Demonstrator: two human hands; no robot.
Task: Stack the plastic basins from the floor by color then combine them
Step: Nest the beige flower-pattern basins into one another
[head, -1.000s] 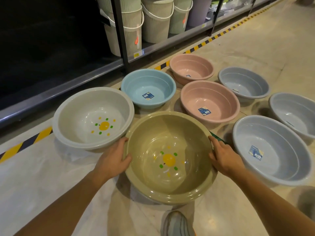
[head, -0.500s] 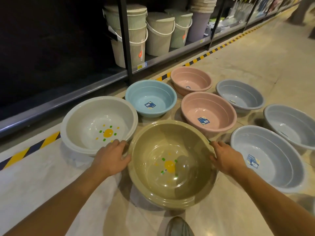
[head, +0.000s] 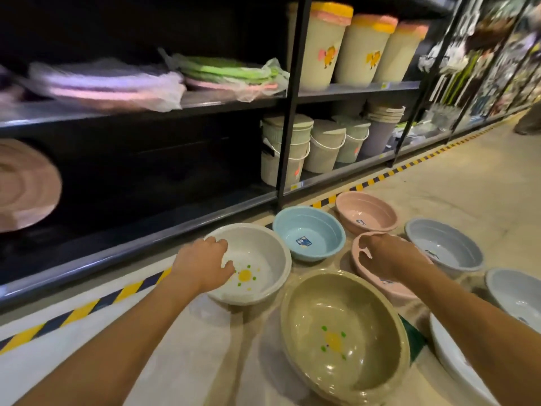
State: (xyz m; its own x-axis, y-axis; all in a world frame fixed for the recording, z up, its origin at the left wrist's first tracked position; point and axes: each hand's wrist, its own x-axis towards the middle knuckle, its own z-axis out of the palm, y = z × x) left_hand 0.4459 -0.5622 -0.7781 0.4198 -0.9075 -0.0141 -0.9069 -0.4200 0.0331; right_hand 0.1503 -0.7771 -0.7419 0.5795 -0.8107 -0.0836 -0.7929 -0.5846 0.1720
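Note:
Several plastic basins sit on the floor. Nearest me is an olive basin [head: 345,332] with a yellow flower print. My left hand [head: 205,263] covers the left rim of a white basin [head: 263,259], fingers bent into it. My right hand [head: 386,253] is at the far left rim of the near pink basin [head: 389,288], and the rim passes between thumb and fingers. Behind lie a blue basin [head: 310,232] and a second pink basin [head: 366,212]. Three grey basins [head: 445,244] [head: 515,291] [head: 450,358] stand to the right.
A dark metal shelf rack [head: 175,227] runs along the left, close behind the basins. It holds lidded buckets [head: 322,148] and wrapped basins [head: 102,83]. Yellow-black tape [head: 87,306] marks the floor along the rack. The aisle floor [head: 468,186] stretches to the right.
Both hands have let go of the olive basin, which now rests on the floor. The left hand went forward to the white basin, the right to the near pink one. The view tilted up.

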